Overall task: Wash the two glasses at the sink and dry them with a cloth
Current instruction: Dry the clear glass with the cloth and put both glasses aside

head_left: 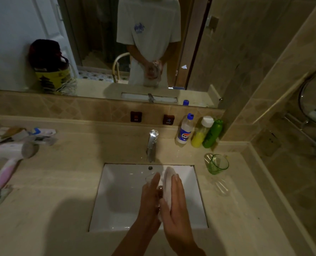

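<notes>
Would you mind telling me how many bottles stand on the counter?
3, all in the back right corner beside the tap: a blue-capped bottle, a white-capped yellow bottle, and a green bottle. None seems hidden.

We see the sink (116, 191) at frame centre, tap (152, 145) behind it, bottles (199, 132) upper right of it, glass (217, 164) right, hairdryer (11, 154) on the bench (52, 209) far left.

Behind the chrome tap (152, 145), the right dark square wall plate (168, 119) reads "COLD"; other markings are illegible.
</notes>
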Available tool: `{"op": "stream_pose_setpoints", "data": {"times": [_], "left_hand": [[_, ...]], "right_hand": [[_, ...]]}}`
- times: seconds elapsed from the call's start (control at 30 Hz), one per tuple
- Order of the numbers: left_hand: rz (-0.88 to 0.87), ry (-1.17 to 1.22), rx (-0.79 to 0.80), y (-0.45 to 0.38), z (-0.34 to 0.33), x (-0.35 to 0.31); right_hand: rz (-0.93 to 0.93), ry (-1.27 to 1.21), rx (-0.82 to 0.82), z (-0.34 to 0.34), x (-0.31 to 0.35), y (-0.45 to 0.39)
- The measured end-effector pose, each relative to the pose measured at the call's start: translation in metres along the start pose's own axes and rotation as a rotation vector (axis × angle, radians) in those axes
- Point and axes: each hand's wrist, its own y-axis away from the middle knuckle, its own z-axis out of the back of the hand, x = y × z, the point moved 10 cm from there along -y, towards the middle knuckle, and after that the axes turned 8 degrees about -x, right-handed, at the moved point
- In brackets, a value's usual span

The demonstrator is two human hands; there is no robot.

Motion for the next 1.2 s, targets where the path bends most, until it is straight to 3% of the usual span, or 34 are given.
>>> {"op": "stream_pose_setpoints", "data": {"times": [0.2,0.3,0.4,0.53,0.63,0.77,1.0,1.13,1.2], "left_hand": [[-0.077,-0.138,0.056,-0.001,-0.013,-0.004],[-0.017,-0.121,0.127,0.002,-0.020,0.001],[0.125,-0.043,0.250,0.005,-0.027,0.008],[0.355,0.086,0.364,0.014,-0.028,0.013],[0.356,0.091,0.465,0.018,-0.028,0.003],[0.388,0.109,0.572,0.019,-0.029,0.000],[0.320,-0.340,0.690,0.029,-0.042,-0.001],[0.296,-0.681,0.464,0.015,-0.033,-0.004],[0.088,-0.934,0.316,0.001,-0.030,-0.016]], "right_hand": [[-0.263,-0.233,-0.034,0.014,-0.014,-0.041],[-0.130,-0.171,0.003,0.028,0.007,-0.069],[0.027,0.007,0.152,0.027,0.033,-0.082],[0.028,-0.033,0.293,0.030,0.046,-0.084],[0.074,-0.128,0.372,0.045,0.054,-0.074],[0.189,0.039,0.546,0.049,0.049,-0.053],[0.042,0.042,0.772,0.026,0.025,-0.036],[-0.140,-0.153,0.847,0.018,0.016,-0.028],[-0.282,-0.281,0.791,0.016,0.005,-0.026]]}}
